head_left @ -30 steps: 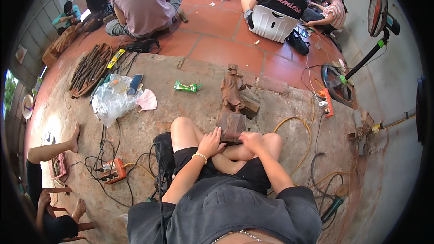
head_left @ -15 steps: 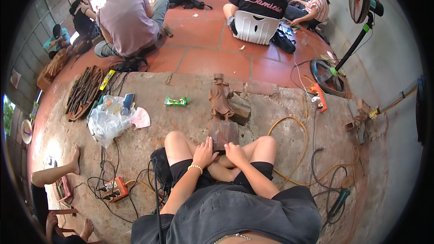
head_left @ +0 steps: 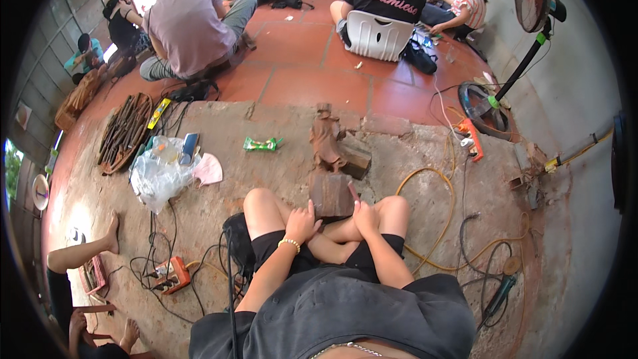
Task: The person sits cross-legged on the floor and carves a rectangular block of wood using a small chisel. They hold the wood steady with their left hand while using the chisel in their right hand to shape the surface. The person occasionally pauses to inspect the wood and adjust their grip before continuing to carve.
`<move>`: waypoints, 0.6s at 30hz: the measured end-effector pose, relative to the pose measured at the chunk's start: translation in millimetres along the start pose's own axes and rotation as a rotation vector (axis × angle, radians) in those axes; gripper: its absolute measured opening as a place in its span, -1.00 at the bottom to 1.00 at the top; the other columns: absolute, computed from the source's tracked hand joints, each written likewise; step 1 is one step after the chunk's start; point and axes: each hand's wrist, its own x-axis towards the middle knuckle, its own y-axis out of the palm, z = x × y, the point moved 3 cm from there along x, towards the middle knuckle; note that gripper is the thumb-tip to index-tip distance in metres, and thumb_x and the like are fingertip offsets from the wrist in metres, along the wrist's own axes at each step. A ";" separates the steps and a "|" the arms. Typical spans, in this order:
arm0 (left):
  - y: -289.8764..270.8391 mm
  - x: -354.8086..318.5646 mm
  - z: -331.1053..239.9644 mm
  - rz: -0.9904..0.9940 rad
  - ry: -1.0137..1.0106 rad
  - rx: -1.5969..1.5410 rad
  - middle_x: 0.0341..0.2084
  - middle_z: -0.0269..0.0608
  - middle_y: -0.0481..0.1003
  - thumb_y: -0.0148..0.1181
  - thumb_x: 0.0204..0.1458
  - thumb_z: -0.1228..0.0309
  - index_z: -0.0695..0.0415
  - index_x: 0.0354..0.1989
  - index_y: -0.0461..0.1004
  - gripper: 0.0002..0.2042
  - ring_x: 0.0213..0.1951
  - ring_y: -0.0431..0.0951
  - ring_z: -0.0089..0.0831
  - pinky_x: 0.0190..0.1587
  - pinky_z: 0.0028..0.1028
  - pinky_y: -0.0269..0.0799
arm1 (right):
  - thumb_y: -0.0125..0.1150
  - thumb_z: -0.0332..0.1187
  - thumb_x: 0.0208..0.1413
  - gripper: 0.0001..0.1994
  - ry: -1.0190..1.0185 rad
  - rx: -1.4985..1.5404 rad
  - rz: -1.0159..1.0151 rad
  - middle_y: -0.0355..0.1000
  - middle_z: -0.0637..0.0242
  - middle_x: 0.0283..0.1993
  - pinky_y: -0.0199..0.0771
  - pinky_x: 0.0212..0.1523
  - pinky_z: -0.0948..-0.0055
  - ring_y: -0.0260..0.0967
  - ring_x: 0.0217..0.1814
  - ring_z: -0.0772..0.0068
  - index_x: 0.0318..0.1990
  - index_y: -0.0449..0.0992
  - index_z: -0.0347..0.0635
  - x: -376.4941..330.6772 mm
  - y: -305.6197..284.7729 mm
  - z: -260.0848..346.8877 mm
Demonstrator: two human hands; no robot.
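Note:
A brown wooden block stands right in front of my crossed legs, its near edge by my hands. My left hand is at its near left corner, index finger stretched along the side and thumb at the near edge. In my right hand, at the near right corner, a slim reddish-brown stick points up and forward; whether it has a blade I cannot tell. Just beyond the block is a carved wooden figure in draped robes, next to a dark wood chunk.
To the left lie a tray of carving sticks, a plastic bag, a phone and a pink mask. A green packet lies ahead. Cables surround an orange power strip. A yellow hose curves at right. People sit beyond.
My right hand has shifted right and up from the block's near edge, and the reddish-brown stick now shows in it. My left hand stays at the near left corner.

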 end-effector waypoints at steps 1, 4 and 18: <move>0.5 4.1 -4.1 -0.017 0.025 0.001 -0.53 -0.01 0.43 0.04 -0.20 0.10 0.48 -0.10 0.17 -0.36 -0.43 0.44 -0.25 -0.33 -0.41 0.29 | -0.14 -0.14 0.00 -0.67 -0.034 -0.020 -0.006 0.33 -0.05 -0.61 0.26 -0.54 0.06 0.30 -0.55 -0.09 -0.53 0.37 -0.23 5.0 4.3 -5.7; 11.4 -0.1 2.8 -0.004 -0.001 0.018 -0.57 -0.01 0.43 0.03 -0.20 0.09 0.47 -0.10 0.18 -0.37 -0.46 0.43 -0.25 -0.36 -0.41 0.29 | -0.12 -0.15 0.00 -0.69 -0.258 0.004 0.110 0.31 -0.04 -0.65 0.24 -0.56 0.06 0.28 -0.56 -0.10 -0.57 0.33 -0.21 -5.3 -3.5 -4.1; 9.7 -8.8 3.2 -0.043 0.098 -0.006 -0.58 -0.06 0.42 0.08 -0.23 0.10 0.44 -0.15 0.24 -0.40 -0.41 0.39 -0.25 -0.32 -0.41 0.24 | -0.12 -0.15 -0.01 -0.73 -0.309 0.101 0.008 0.29 0.06 -0.73 0.22 -0.64 0.07 0.26 -0.66 -0.05 -0.57 0.29 -0.13 -29.2 14.7 26.0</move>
